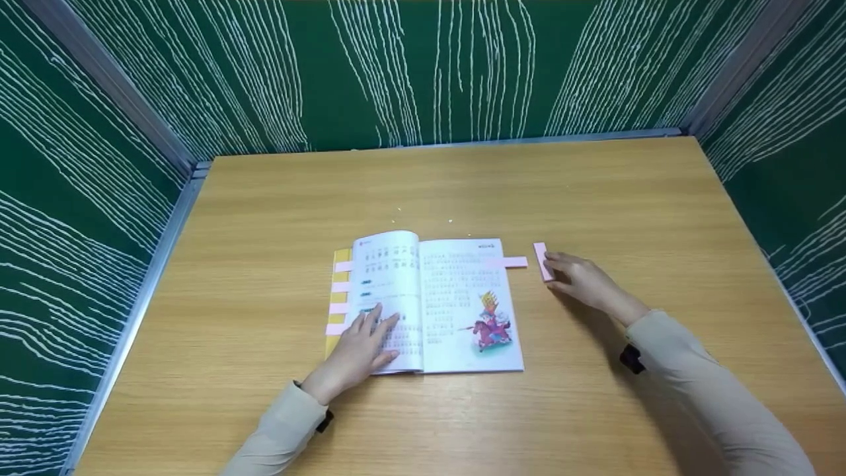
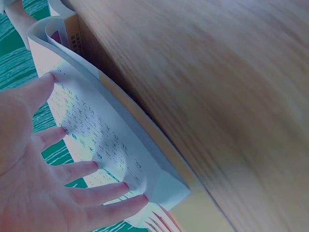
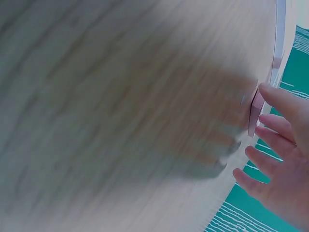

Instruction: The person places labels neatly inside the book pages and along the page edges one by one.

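Note:
An open book [image 1: 462,284] lies on the wooden table, with a horse-and-rider picture on its right page. My left hand [image 1: 357,347] rests on the left page, fingers spread; the left wrist view shows its fingertips touching the printed page [image 2: 96,130]. Right of the book, my right hand [image 1: 585,281] holds a pink sticky note pad [image 1: 540,260] at its near end, between thumb and fingers. In the right wrist view, the thumb and index finger are at the pad [image 3: 256,107], and the other fingers are spread apart.
A pink sticky strip [image 1: 515,262] sticks out from the right page. Several pink strips [image 1: 339,287] line the book's left edge. Small white scraps [image 1: 450,221] lie beyond the book. Green walls with white lines [image 1: 370,73] enclose the table's back and sides.

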`<action>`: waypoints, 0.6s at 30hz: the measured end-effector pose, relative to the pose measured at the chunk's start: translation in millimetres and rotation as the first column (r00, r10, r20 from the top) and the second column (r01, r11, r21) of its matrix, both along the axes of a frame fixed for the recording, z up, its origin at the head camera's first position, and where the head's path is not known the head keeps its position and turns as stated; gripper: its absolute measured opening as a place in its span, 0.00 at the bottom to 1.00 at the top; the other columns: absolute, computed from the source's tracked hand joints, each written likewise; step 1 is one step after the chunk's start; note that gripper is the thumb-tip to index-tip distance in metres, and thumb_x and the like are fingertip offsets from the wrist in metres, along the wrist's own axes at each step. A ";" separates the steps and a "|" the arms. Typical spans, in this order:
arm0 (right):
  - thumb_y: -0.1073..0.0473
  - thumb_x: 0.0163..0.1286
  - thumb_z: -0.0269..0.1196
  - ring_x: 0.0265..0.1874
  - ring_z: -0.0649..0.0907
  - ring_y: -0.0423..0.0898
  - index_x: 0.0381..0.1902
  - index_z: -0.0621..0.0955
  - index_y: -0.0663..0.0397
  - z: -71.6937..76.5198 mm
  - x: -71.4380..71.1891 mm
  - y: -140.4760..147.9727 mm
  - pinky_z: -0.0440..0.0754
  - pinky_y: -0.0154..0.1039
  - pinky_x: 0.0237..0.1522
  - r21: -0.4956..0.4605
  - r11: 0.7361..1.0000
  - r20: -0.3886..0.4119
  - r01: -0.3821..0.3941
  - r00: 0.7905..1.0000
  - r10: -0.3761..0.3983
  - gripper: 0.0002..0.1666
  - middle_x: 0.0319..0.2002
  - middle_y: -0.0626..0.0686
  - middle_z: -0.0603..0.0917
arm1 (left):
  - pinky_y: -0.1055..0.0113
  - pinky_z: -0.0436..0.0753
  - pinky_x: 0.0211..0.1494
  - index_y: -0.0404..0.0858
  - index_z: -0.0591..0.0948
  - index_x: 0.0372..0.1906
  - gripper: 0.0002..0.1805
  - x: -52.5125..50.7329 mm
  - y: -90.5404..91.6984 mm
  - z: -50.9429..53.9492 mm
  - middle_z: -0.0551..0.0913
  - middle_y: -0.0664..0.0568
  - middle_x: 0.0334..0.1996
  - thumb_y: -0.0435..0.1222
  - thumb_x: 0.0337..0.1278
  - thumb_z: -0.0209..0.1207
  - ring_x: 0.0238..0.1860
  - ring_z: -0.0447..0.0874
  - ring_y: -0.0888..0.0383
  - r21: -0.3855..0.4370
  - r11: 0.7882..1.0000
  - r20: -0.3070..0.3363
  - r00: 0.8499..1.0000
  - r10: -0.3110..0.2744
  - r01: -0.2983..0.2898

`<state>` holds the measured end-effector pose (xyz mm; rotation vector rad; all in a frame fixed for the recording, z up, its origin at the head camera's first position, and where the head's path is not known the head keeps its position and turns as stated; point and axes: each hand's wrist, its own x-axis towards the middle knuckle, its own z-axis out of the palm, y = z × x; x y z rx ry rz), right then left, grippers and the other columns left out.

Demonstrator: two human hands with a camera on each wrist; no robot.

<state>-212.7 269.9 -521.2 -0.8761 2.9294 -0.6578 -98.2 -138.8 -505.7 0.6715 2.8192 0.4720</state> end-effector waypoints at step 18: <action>0.65 0.59 0.59 0.52 0.71 0.64 0.48 0.74 0.73 -1.9 -4.9 1.9 0.67 0.55 0.54 -0.047 0.999 0.034 0.002 0.999 0.000 0.20 0.53 0.69 0.71 | 0.41 0.61 0.58 0.38 0.59 0.65 0.32 0.7 -0.5 -1.6 0.54 0.32 0.63 0.49 0.59 0.48 0.59 0.54 0.30 0.025 0.999 -0.055 0.998 -0.021 0.022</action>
